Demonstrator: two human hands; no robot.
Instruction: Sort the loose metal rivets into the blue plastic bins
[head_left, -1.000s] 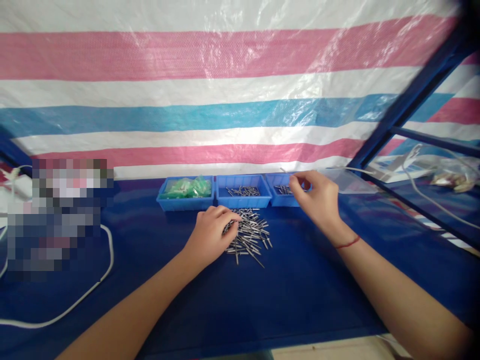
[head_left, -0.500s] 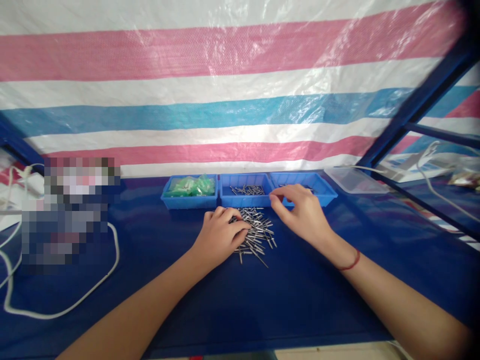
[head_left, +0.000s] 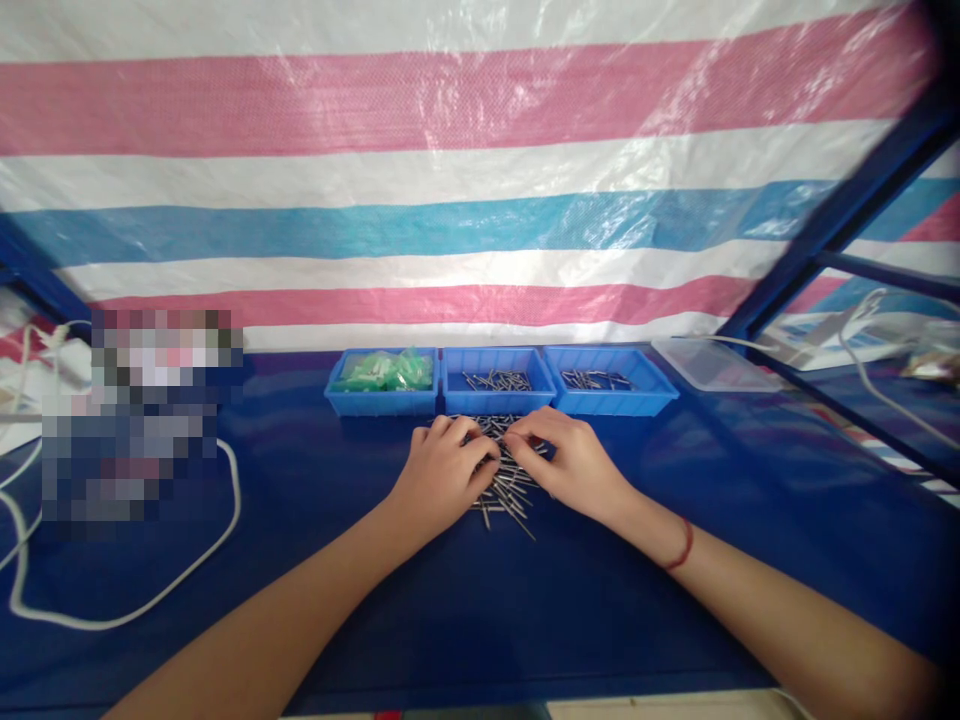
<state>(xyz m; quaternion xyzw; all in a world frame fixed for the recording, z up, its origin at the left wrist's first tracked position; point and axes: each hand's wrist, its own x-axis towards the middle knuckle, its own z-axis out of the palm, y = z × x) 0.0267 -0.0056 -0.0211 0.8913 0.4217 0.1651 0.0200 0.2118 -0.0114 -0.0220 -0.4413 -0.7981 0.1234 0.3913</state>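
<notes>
Evidently both hands are busy at one spot: a loose pile of slim metal pins (head_left: 510, 490) lies on the dark blue tabletop (head_left: 487, 620), near the middle of the scene and just on the near side of a row of bins. The left hand (head_left: 442, 468) rests over the left side of the pile, knuckles up and fingers curled, thumb reaching right across the pins. The right hand (head_left: 574, 460) comes in from the right, its thumb and bent fingers drawn towards each other at the pile's right side, close to the left fingertips. Whether either grip is pinching a pin I cannot tell, since the fingers hide what lies under them. A thin red cord (head_left: 684, 545) circles the right wrist.

Three blue bins stand side by side on the far side of the pile. The left bin (head_left: 382, 404) holds green plastic bags (head_left: 386, 372); the middle bin (head_left: 499, 402) has a scatter of similar pins on its floor, and so does the right bin (head_left: 619, 403). Just right of that row lies a flat, clear plastic piece (head_left: 712, 365). On the left, a white cable (head_left: 97, 626) loops over the tabletop, well apart from the hands. A striped sheet (head_left: 450, 230) hangs at the far side.
</notes>
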